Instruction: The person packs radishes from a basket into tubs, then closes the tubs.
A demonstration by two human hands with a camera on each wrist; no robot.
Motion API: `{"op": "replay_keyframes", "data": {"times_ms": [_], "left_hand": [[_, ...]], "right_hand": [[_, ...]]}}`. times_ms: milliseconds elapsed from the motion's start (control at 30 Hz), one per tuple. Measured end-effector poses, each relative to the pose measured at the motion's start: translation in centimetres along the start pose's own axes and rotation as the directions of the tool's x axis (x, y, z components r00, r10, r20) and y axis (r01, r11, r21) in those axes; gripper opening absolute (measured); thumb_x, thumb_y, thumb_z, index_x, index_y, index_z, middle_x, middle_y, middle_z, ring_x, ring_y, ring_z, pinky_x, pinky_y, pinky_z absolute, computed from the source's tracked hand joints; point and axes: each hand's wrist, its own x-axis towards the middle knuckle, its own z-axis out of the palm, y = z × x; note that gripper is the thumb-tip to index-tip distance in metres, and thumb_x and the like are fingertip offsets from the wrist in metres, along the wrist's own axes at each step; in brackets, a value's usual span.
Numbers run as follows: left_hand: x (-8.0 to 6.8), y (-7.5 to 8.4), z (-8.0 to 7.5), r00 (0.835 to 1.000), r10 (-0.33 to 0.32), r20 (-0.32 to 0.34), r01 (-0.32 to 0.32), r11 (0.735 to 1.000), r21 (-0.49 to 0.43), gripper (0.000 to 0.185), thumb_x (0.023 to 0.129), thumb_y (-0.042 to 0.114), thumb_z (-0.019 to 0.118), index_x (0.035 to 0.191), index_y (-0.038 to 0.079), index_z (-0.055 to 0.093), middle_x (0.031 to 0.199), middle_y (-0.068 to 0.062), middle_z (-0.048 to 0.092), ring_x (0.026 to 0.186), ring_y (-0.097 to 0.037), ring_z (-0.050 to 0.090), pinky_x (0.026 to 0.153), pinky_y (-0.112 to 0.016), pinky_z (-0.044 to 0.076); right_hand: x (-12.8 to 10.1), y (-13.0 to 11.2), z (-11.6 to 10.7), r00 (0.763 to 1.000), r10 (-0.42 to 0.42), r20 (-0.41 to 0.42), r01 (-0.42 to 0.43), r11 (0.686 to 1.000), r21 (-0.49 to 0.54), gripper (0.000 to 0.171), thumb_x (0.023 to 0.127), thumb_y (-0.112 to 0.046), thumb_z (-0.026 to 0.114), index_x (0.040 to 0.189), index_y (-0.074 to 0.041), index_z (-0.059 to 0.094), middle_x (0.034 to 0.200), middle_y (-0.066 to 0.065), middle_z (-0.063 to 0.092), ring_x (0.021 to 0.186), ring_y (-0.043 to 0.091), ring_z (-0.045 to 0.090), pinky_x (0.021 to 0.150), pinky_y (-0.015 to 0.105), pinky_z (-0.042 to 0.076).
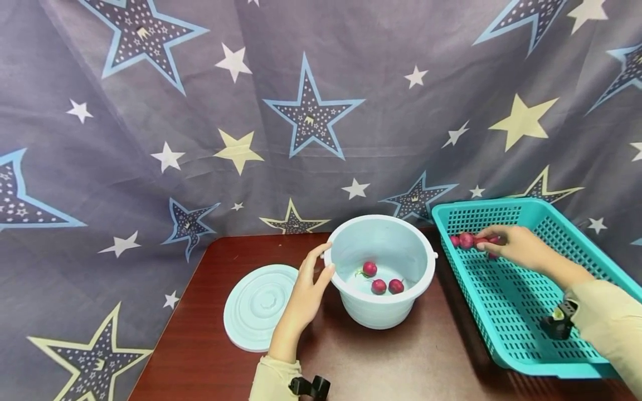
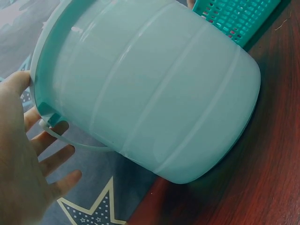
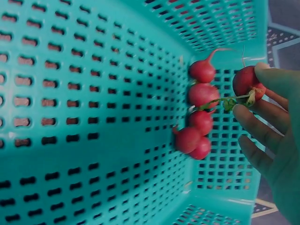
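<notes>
A pale blue bucket (image 1: 383, 312) stands on the table with three red radishes (image 1: 378, 287) on its bottom. My left hand (image 1: 306, 287) is at the bucket's left rim; in the left wrist view its thumb touches the rim and the other fingers spread loosely beside the thin bucket handle (image 2: 77, 144). Over the far end of a turquoise basket (image 1: 484, 334), my right hand (image 1: 516, 245) pinches a radish (image 3: 244, 83) between thumb and fingers. A bit of green stem hangs from that radish. Several more radishes (image 3: 202, 96) lie clustered on the basket floor just beside the hand.
A round pale blue lid (image 1: 261, 306) lies on the dark red wooden table (image 1: 200, 340), left of the bucket. Behind the table hangs a grey star-patterned cloth (image 1: 311, 178). The basket's raised rim runs along the table's right side.
</notes>
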Motion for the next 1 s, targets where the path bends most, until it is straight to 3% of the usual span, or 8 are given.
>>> {"op": "replay_keyframes", "data": {"times_ms": [133,400,767,1000], "left_hand": [[-0.1,0.0,0.1,1.000,-0.005,-0.005,0.005,1.000,-0.002,0.043,0.103,0.031,0.053,0.144,0.026,0.046,0.144,-0.001,0.044,0.117,-0.020,0.050,0.102,-0.046,0.041],[-0.1,-0.3,0.1,1.000,0.000,-0.008,0.000,1.000,-0.004,0.043,0.103,0.028,0.053,0.145,0.026,0.045,0.143,-0.003,0.045,0.116,-0.021,0.051,0.101,-0.046,0.042],[0.0,-0.2,0.0,1.000,0.007,-0.003,-0.007,1.000,-0.007,0.043,0.103,0.027,0.053,0.146,0.024,0.045,0.145,-0.003,0.044,0.119,-0.023,0.050,0.102,-0.048,0.041],[0.0,-0.1,0.1,1.000,-0.002,-0.003,0.002,1.000,-0.015,0.043,0.103,0.026,0.053,0.146,0.024,0.045,0.145,-0.004,0.044,0.120,-0.024,0.049,0.103,-0.048,0.040]], "right_hand": [[-0.5,-0.9,-0.6,0.999,-0.033,-0.021,0.033,0.999,-0.015,0.034,0.097,-0.026,0.065,0.120,0.000,0.066,0.102,0.015,0.070,0.076,0.022,0.066,0.063,0.036,0.048],[-1.4,-3.1,-1.7,0.995,-0.083,-0.064,0.082,0.997,-0.016,0.030,0.097,-0.027,0.066,0.118,-0.005,0.069,0.080,-0.004,0.069,0.069,0.014,0.062,0.059,0.031,0.045],[-2.6,-7.0,-2.4,0.977,-0.080,-0.196,0.095,0.993,0.067,0.029,0.095,-0.031,0.068,0.117,-0.013,0.071,0.102,0.005,0.071,0.080,0.012,0.060,0.058,0.029,0.045],[-3.1,-9.7,-2.0,0.979,-0.075,-0.189,0.103,0.984,0.144,0.031,0.094,-0.032,0.070,0.121,-0.016,0.069,0.106,0.006,0.069,0.066,0.015,0.060,0.058,0.029,0.049]]}}
